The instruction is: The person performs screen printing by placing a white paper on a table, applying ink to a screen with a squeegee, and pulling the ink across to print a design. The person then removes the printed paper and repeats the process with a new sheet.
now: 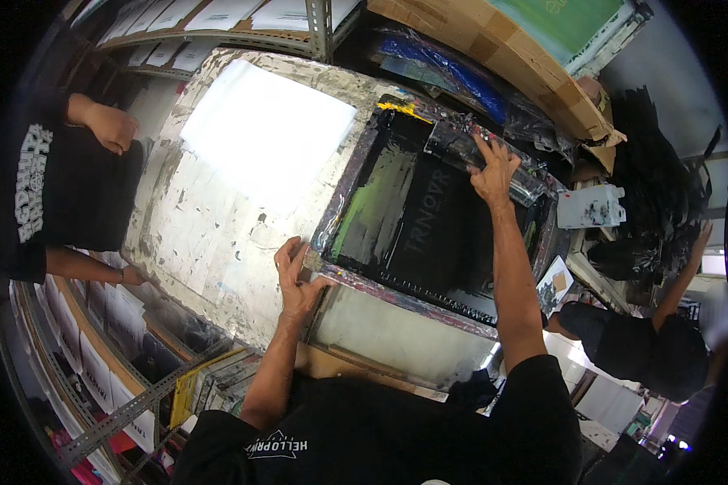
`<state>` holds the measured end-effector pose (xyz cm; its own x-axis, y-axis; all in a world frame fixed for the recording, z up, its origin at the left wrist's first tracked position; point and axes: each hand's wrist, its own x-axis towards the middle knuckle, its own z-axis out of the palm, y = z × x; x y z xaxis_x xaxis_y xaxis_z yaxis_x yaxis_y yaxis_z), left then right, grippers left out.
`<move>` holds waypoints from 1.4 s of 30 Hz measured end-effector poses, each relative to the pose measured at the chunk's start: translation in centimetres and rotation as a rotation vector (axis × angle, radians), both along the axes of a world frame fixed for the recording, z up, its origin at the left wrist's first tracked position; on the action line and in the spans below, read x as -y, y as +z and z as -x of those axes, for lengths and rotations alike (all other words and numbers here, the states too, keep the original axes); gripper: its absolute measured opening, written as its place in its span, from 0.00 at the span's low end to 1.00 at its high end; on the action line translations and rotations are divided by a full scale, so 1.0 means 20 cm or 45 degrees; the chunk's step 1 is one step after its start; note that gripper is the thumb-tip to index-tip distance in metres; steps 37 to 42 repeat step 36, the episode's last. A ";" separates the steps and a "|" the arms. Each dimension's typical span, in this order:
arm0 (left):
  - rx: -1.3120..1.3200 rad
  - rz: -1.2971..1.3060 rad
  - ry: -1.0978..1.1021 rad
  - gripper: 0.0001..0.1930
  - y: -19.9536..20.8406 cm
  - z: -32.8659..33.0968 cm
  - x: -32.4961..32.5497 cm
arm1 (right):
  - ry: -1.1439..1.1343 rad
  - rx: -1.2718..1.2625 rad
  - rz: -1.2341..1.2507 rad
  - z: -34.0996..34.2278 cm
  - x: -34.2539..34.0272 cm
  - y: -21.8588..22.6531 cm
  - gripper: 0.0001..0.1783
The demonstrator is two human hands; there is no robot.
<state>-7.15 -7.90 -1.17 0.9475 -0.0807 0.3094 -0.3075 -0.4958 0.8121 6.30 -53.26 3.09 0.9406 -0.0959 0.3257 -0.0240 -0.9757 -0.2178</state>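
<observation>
A screen printing frame (pixel 404 293) lies tilted across the table, with black ink over its mesh and a streak of green on the left. My left hand (pixel 296 284) is at the frame's near left corner, thumb along the near edge and fingers bent round the corner. Near the far side of the mesh, my right hand (pixel 494 171) grips a wide ink-blackened squeegee (pixel 451 149), which rests on the screen. Yellow ink (pixel 404 110) clings to the far left corner. To the left of the frame lies a stack of white paper (pixel 263 129).
A person (pixel 65 186) stands at the left of the paint-stained table (pixel 210 234). Shelves hold paper stacks (pixel 97 380) at lower left. A white plastic jug (pixel 590 206) stands right of the frame, cardboard (pixel 493 61) behind. Another person (pixel 647 347) is at far right.
</observation>
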 end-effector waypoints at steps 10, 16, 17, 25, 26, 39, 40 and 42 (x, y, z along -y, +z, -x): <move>-0.227 0.023 0.036 0.48 -0.03 0.03 -0.01 | 0.115 -0.052 -0.110 0.02 -0.02 0.15 0.28; -0.272 0.513 0.076 0.46 -0.02 0.05 0.05 | 0.074 0.069 -0.007 0.47 -0.24 0.09 0.28; -0.252 0.504 0.066 0.45 0.00 0.05 0.06 | 0.059 0.015 -0.022 0.57 -0.30 0.13 0.28; -0.081 0.659 0.047 0.40 0.40 -0.06 0.16 | 0.163 -0.050 -0.114 1.10 -0.61 0.79 0.31; -0.080 0.723 0.076 0.40 0.47 -0.08 0.21 | 0.185 0.047 -0.075 1.11 -0.63 0.86 0.33; -0.112 0.412 0.049 0.31 0.50 -0.31 0.54 | 0.262 0.453 0.031 0.63 -0.29 1.35 0.34; -0.112 0.412 0.049 0.31 0.50 -0.31 0.54 | 0.262 0.453 0.031 0.63 -0.29 1.35 0.34; -0.112 0.412 0.049 0.31 0.50 -0.31 0.54 | 0.262 0.453 0.031 0.63 -0.29 1.35 0.34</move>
